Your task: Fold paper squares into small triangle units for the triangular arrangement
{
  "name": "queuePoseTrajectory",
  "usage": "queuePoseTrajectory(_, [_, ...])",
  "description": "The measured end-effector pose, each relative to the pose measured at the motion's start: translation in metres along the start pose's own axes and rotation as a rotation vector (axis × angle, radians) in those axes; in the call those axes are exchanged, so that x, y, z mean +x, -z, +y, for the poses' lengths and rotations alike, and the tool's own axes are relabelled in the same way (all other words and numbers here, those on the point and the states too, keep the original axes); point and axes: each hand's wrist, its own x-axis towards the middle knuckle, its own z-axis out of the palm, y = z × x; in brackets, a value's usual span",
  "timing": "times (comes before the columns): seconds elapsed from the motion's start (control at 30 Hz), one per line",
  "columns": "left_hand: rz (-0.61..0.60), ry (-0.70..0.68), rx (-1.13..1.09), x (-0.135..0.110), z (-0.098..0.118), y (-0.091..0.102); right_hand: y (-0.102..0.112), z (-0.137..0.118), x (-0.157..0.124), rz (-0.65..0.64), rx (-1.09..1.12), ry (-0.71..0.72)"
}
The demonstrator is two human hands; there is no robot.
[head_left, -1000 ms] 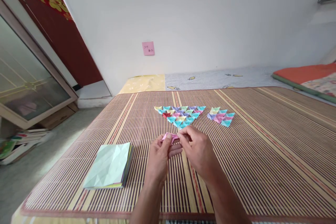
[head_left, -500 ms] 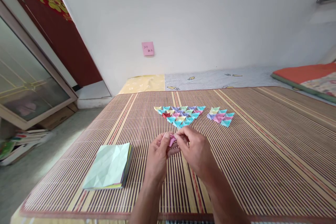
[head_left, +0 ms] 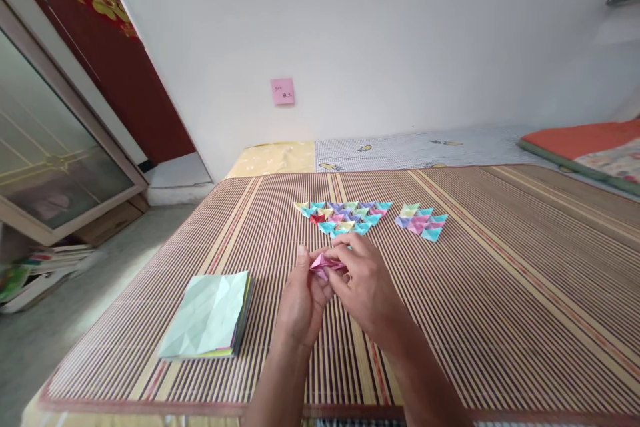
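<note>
Since half a sec ago, L hand (head_left: 300, 299) has lifted its thumb off the pink paper (head_left: 320, 261), & R hand (head_left: 369, 280) has shifted slightly left over it. White wall (head_left: 400, 47) fills the far side; striped mat (head_left: 505, 320) spreads below it. Dark red door (head_left: 115, 80) stands far left, w/ a glass panel (head_left: 55, 127) nearer. Checked cloth (head_left: 400, 152) runs along the mat's far edge, yellow cloth (head_left: 277, 159) to its left; orange bedding (head_left: 585, 142) is far right. On the mat, near left, sits a paper stack (head_left: 203, 313), pale green sheet on top. Beyond the hands: large boat group (head_left: 345, 217), multicolored folded papers in rows, narrowing toward the near side; small boat group (head_left: 420, 223) just right of it. R hand pinches the pink paper btwn thumb & fingers, above the mat & in front of the large boat group. L hand is open, thumb up; its fingertips prob. support the paper from behind, but they're partly hidden. Pink note (head_left: 283, 91) is on the wall.
</note>
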Motion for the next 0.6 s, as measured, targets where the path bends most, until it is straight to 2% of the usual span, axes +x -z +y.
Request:
queuePoseTrajectory(0.37, [0.0, -0.03, -0.004, 0.0004, -0.0034, -0.0032, -0.0071, 0.0009, -0.0014, -0.055, -0.14, 0.049])
queuePoseTrajectory(0.47, [0.062, -0.005, 0.021, 0.0006, -0.0023, -0.001, -0.0055, -0.0012, -0.0016, -0.065, -0.205, 0.064])
queuePoseTrajectory(0.6, [0.152, -0.054, -0.005, 0.0001, 0.0, -0.0012, -0.0035, -0.0048, -0.0009, -0.057, -0.251, 0.095])
